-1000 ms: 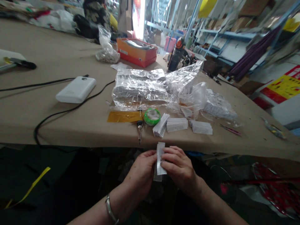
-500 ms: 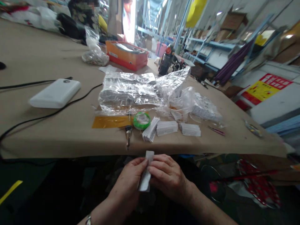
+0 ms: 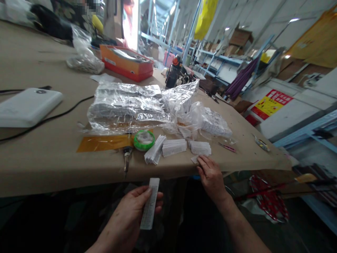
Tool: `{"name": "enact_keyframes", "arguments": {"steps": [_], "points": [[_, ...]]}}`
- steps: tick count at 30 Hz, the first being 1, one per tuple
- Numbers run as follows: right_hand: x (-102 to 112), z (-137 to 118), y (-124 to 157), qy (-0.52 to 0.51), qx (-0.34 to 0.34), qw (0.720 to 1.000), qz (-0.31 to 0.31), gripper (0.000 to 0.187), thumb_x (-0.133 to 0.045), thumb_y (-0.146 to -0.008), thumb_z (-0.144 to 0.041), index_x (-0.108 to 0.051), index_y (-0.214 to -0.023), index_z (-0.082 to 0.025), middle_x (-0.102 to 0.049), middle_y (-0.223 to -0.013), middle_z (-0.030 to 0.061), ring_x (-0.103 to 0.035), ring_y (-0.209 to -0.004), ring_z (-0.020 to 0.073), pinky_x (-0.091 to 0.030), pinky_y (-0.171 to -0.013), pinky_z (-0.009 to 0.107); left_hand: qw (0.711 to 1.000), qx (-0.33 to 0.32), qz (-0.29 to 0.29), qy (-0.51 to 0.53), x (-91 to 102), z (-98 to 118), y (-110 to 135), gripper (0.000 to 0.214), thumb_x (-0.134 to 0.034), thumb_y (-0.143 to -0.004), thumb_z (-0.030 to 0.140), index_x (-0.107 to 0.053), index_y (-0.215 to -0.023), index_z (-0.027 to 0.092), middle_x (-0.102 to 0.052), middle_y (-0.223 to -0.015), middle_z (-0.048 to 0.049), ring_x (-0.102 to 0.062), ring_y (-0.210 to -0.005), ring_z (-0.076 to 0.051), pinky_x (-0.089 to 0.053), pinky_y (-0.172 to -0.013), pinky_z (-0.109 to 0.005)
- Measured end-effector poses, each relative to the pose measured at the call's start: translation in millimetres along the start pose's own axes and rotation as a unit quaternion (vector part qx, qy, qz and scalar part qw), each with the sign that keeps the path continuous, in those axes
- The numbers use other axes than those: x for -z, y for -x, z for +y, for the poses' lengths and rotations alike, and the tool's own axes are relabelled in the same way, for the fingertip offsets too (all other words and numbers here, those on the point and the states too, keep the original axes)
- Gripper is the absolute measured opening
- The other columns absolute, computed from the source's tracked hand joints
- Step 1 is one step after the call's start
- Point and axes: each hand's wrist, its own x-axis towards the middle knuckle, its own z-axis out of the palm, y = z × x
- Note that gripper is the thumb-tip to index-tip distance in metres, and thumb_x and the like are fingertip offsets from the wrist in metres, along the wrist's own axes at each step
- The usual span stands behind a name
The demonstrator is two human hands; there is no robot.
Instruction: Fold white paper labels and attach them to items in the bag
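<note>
At lower centre the left hand (image 3: pixel 131 207) pinches a pale strip (image 3: pixel 150 209), long axis running up-frame, while right of centre the right hand (image 3: pixel 212 177), nearer the rightmost stack (image 3: pixel 200 148), touches a slip (image 3: pixel 194 160), grip unclear.

We see a white, rounded plastic case (image 3: pixel 29 106) and an open orange-and-red cardboard box (image 3: pixel 123 66) on the brown-covered table (image 3: pixel 52 165).
</note>
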Motion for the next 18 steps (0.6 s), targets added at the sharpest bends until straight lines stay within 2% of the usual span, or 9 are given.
{"name": "enact_keyframes", "arguments": {"steps": [4,7,10,13,15,18], "points": [[9.3,-4.8,-0.4,-0.134,-0.015,0.989,0.067,0.019,-0.049,-0.090,-0.020,-0.066,-0.100,-0.021,-0.068,-0.101,0.0078,-0.062,-0.100,0.0207,-0.049,-0.089,0.038,1.000,-0.005,0.000,-0.003,-1.7,1.6,3.3,0.008,-0.062,-0.078,0.012,-0.060,-0.086,0.009,-0.071,-0.076,-0.0127,-0.067,-0.057,-0.017,-0.056,-0.054,-0.026],[18.2,-38.6,-4.2,-0.253,-0.026,0.961,0.112,0.018,-0.054,-0.087,-0.014,-0.066,-0.098,-0.022,-0.067,-0.102,0.0063,-0.063,-0.098,0.0201,-0.050,-0.089,0.038,1.000,-0.004,-0.018,0.004,-1.7,-0.4,3.7,0.008,-0.063,-0.077,0.014,-0.062,-0.083,0.009,-0.071,-0.077,-0.0131,-0.067,-0.057,-0.017,-0.055,-0.055,-0.027],[21.5,-87.5,-7.1,-0.339,0.061,0.934,0.098,0.023,-0.057,-0.083,-0.009,-0.065,-0.099,-0.024,-0.066,-0.101,0.0059,-0.058,-0.107,0.0232,-0.049,-0.089,0.042,0.997,-0.007,-0.063,0.039,0.5,-4.8,1.5,0.010,-0.066,-0.075,0.017,-0.065,-0.081,0.009,-0.070,-0.072,-0.0103,-0.063,-0.051,-0.014,-0.052,-0.053,-0.025],[15.0,-125.6,-6.8,-0.349,0.160,0.922,0.060,0.019,-0.057,-0.084,-0.012,-0.066,-0.096,-0.022,-0.068,-0.093,0.0064,-0.059,-0.103,0.0230,-0.051,-0.085,0.042,0.989,-0.035,-0.113,0.085,4.1,-7.1,0.4,0.017,-0.072,-0.069,0.021,-0.068,-0.079,0.008,-0.070,-0.071,-0.0084,-0.060,-0.050,-0.011,-0.045,-0.048,-0.020],[7.7,-138.2,-4.8,-0.333,0.198,0.921,0.048,0.017,-0.056,-0.084,-0.011,-0.066,-0.095,-0.020,-0.068,-0.090,0.0066,-0.060,-0.099,0.0218,-0.050,-0.085,0.041,0.987,-0.052,-0.117,0.098,6.6,-6.7,0.4,0.018,-0.075,-0.064,0.019,-0.069,-0.078,0.008,-0.070,-0.069,-0.0073,-0.060,-0.052,-0.011,-0.042,-0.047,-0.018],[-0.1,-142.1,-0.7,-0.307,0.223,0.925,0.030,0.017,-0.055,-0.084,-0.010,-0.066,-0.094,-0.018,-0.069,-0.090,0.0069,-0.060,-0.099,0.0213,-0.049,-0.088,0.041,0.986,-0.066,-0.099,0.120,10.0,-5.6,-0.6,0.011,-0.072,-0.063,0.014,-0.069,-0.072,0.008,-0.068,-0.063,-0.0049,-0.059,-0.051,-0.010,-0.042,-0.047,-0.018]]}}
